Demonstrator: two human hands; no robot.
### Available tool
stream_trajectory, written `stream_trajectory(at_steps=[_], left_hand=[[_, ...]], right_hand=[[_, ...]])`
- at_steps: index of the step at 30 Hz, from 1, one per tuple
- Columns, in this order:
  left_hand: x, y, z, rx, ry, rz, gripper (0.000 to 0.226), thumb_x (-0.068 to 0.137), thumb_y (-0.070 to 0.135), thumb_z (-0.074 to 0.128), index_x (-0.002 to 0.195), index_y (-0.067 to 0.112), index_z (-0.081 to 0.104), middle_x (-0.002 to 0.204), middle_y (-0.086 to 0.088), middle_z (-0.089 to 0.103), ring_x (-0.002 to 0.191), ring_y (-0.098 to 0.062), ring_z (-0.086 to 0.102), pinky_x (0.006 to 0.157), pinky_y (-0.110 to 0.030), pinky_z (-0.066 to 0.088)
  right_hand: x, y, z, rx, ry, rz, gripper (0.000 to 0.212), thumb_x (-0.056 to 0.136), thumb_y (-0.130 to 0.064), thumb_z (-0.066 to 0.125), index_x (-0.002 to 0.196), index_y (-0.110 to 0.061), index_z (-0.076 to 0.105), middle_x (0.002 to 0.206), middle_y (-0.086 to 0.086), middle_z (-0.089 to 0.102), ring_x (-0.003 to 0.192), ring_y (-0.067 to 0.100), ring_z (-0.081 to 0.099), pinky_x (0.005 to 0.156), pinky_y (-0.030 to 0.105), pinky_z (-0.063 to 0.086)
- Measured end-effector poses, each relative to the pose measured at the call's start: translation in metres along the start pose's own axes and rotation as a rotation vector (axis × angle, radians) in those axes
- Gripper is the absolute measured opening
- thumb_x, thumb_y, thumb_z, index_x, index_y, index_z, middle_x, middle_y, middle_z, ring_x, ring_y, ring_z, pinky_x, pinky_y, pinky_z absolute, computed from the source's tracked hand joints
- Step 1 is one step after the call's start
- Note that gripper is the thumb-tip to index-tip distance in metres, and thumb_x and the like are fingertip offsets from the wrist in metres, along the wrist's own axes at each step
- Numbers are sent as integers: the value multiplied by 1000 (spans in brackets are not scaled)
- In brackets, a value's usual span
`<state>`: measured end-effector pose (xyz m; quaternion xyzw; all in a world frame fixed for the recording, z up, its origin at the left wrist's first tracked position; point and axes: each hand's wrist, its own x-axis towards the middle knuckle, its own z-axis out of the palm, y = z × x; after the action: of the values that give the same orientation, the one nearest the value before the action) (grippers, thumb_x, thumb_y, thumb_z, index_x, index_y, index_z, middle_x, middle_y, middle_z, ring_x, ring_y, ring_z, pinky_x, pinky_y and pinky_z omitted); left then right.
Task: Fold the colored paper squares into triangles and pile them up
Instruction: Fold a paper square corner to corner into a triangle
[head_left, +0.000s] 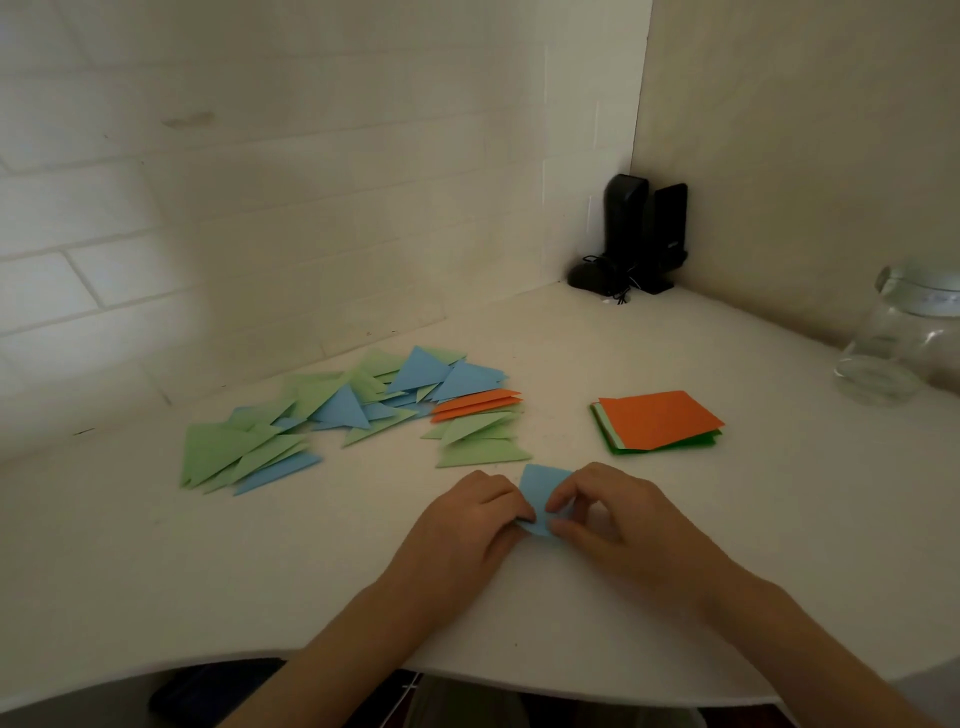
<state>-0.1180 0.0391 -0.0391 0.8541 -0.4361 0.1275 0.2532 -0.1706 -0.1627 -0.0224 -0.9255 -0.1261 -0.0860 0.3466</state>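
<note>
Much of the job looks done: a wide, loose spread of folded light green and light blue paper triangles (332, 415) lies on the white bench (675, 545) toward the left, and beside its right end sit a couple of folded orange paper triangles (475, 402) on top of more green ones, so the pile is more of a scatter than a neat heap. One small light blue paper square (540, 493) is in work near the front edge, between both hands. The left hand (467, 525) holds its left side with curled fingers, the tips pinching the paper, and the right hand (602, 514) pinches its right side between thumb and forefinger; the fold appears only begun, since the sheet shows no triangle yet. What is left, by my judgement, is this sheet and the small stack of unfolded paper squares with an orange sheet on top and green ones beneath (657, 421), lying well apart to the right. How many sheets that stack holds cannot be told.
</note>
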Motion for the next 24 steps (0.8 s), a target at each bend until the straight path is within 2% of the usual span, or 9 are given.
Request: stream_trajectory(at_steps=[2,5,8,11,13,15,18,21,24], left_hand=[[0,3,1,4,27,-16,17,90,27,50,93,19,65,94,5,61,86,-10,50,74,-19,39],[-1,6,4,-40,44,-95,26,87,38,50,91,18,66,91,6,60,85,-9,49,73,-22,40],[0,5,8,-76,93,-212,35,82,49,56,85,16,66,89,7,58,86,-9,46,76,-19,38],[1,4,5,-157,94,-375,28,75,47,72,75,21,65,90,10,56,93,-8,44,81,-11,33],[1,4,5,-153,94,-415,25,74,48,72,71,27,61,91,10,53,96,-9,41,84,-15,33],[3,6,4,-108,72,-428,25,74,52,70,71,30,59,93,9,51,97,-11,39,87,-24,35],[7,7,6,-51,27,-451,30,73,58,67,74,28,63,95,7,49,97,-13,37,87,-31,36],[10,6,6,-13,8,-451,33,72,59,67,75,26,65,95,7,47,96,-13,35,87,-32,36],[12,3,4,-16,-12,-473,30,70,62,67,69,33,60,95,9,46,96,-10,34,87,-29,34]], right_hand=[[-7,1,-3,1,15,-23,27,82,-45,53,90,-22,66,92,-10,62,87,2,55,74,6,39],[-17,6,-3,-108,-35,-26,44,78,-61,49,95,-26,69,102,-16,57,94,-3,52,81,3,35],[-20,9,2,-125,4,-9,35,79,-57,53,90,-27,68,98,-18,53,93,-4,49,83,3,32],[-19,6,8,-82,128,47,20,80,-43,64,80,-24,69,90,-17,55,87,-1,52,78,5,35],[-17,3,12,-80,201,84,13,80,-34,70,73,-23,68,86,-13,56,84,1,54,75,8,36],[-16,1,17,-85,242,110,15,79,-32,71,68,-26,64,84,-11,56,82,3,54,73,13,39],[-15,0,20,-95,259,132,20,76,-35,73,63,-29,58,82,-10,53,81,4,52,72,15,39],[-15,0,21,-89,243,151,23,73,-37,74,62,-33,55,83,-12,51,83,1,51,72,10,35],[-14,1,21,-81,232,148,26,73,-37,74,62,-36,50,83,-12,50,83,1,51,71,9,34]])
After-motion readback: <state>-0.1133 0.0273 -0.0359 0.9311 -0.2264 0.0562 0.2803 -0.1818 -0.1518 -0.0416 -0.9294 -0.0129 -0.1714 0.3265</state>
